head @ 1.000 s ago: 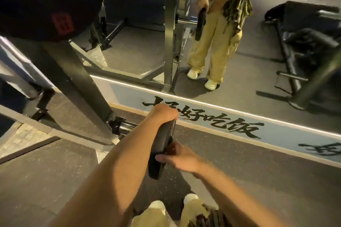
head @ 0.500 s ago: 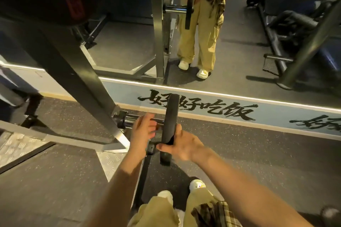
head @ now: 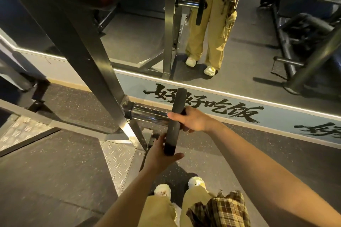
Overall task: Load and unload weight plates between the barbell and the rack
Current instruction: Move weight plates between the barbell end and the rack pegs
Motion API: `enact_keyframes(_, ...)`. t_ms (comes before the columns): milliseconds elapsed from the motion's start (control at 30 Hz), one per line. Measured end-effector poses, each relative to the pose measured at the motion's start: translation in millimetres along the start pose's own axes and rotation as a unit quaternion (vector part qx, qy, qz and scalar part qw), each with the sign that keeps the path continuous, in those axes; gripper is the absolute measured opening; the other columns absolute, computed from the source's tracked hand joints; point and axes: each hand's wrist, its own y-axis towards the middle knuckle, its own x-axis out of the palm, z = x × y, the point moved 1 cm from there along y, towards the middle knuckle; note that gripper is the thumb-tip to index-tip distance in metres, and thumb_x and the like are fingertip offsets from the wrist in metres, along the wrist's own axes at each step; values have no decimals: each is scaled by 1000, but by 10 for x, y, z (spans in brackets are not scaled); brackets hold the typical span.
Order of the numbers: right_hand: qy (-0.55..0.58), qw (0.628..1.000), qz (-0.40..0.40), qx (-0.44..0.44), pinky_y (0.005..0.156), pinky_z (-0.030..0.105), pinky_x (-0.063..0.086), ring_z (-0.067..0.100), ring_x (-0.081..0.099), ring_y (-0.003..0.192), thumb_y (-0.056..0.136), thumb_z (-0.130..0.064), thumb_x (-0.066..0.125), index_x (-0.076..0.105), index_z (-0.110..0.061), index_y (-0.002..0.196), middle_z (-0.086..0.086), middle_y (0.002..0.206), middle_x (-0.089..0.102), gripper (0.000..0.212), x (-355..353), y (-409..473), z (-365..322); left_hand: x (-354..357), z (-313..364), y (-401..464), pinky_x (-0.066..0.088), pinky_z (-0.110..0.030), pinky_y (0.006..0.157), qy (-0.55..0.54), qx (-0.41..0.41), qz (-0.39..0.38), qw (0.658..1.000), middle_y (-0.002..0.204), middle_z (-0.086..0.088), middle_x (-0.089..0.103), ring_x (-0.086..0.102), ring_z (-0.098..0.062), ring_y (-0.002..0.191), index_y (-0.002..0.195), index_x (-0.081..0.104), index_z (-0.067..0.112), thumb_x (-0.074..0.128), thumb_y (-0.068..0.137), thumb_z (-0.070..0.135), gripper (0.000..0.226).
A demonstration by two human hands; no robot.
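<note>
Black plate (head: pixel 175 116) sits at the tip of the chrome peg (head: pixel 147 114), not pushed home; left hand (head: pixel 162 155) and right hand (head: pixel 195 120) both grip its rim.

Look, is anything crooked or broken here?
Nothing looks broken. The weight plate sits at the outer end of the chrome peg, leaning a little, gripped by the left hand at its bottom and the right hand at its side.

Both bare forearms reach forward and down. The right hand (head: pixel 194 120) is curled, thumb pointing left; the left hand (head: pixel 160 155), lower and nearer, cups upward with thumb extended right, its fingers seemingly curled out of sight
</note>
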Motion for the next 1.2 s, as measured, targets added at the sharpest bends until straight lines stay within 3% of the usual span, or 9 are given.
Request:
enact_keyframes(100, 48, 998, -38, 29, 75, 28, 56, 25, 65, 99, 92, -63, 39, 46, -21, 117, 0, 103, 59, 49, -75, 48, -5, 1, 90, -25, 52, -22, 77, 91, 10, 67, 994, 92, 15, 60, 60, -6, 84, 128, 49, 23, 71, 83, 31, 51)
enact_keyframes(200, 92, 991, -65, 75, 66, 23, 56, 23, 66, 96, 92, -66, 35, 46, -15, 130, 7, 112, 59, 64, -185, 113, -47, -39, 191, -91, 43, -13, 61, 149, 17, 113, 982, 84, 15, 58, 54, -1, 70, 115, 54, 21, 67, 87, 31, 32)
enact_keyframes(367, 155, 976, 23, 151, 81, 36, 55, 27, 64, 95, 90, -72, 27, 51, -9, 124, 13, 111, 62, 75, -275, 351, -35, -310, 471, 39, 49, -20, 67, 224, 127, 130, 958, 82, 10, 58, 59, -8, 74, 111, 54, 17, 60, 90, 44, 35)
enact_keyframes(467, 150, 974, 72, 154, 87, 41, 52, 27, 63, 91, 93, -71, 17, 54, -10, 116, 11, 96, 63, 75, -255, 414, 49, -467, 672, 222, 49, -27, 77, 276, 108, 70, 952, 88, 8, 56, 57, -11, 83, 114, 47, 23, 52, 89, 55, 41)
enact_keyframes(633, 235, 959, 77, 139, 82, 37, 50, 28, 63, 94, 99, -59, 22, 56, -16, 110, 10, 101, 65, 56, -202, 242, 324, -480, 742, 355, 52, -34, 87, 275, 116, 100, 949, 89, 8, 61, 61, -11, 83, 113, 51, 23, 53, 89, 55, 41)
enact_keyframes(833, 183, 974, 56, 121, 84, 37, 53, 20, 63, 90, 98, -17, 46, 58, -25, 100, 6, 105, 65, 14, 61, 23, 567, -520, 867, 579, 53, -30, 71, 301, 146, 94, 938, 76, 9, 57, 58, -10, 69, 95, 50, 23, 55, 85, 53, 33)
enact_keyframes(933, 243, 966, 8, 91, 89, 39, 50, 18, 59, 99, 89, -6, 54, 50, -25, 116, 1, 108, 61, 33, 374, -126, 462, -580, 1014, 801, 48, -27, 66, 277, 105, 52, 954, 78, 5, 62, 59, -12, 72, 90, 57, 22, 56, 83, 52, 31)
enact_keyframes(1033, 250, 967, -9, 58, 96, 35, 44, 13, 55, 108, 82, -4, 67, 34, -24, 134, -11, 111, 55, 65, 589, -208, 316, -622, 1141, 1111, 51, -34, 80, 271, 32, 7, 962, 85, -2, 63, 61, -19, 81, 92, 60, 18, 56, 81, 59, 43)
enact_keyframes(1200, 57, 996, 62, 17, 107, 38, 37, 21, 45, 130, 80, -39, 74, 25, -24, 147, -2, 142, 47, 84, 607, -266, 173, -653, 1271, 1399, 49, -35, 84, 168, -63, -90, 980, 106, -10, 63, 60, -24, 93, 108, 58, 13, 54, 80, 68, 61)
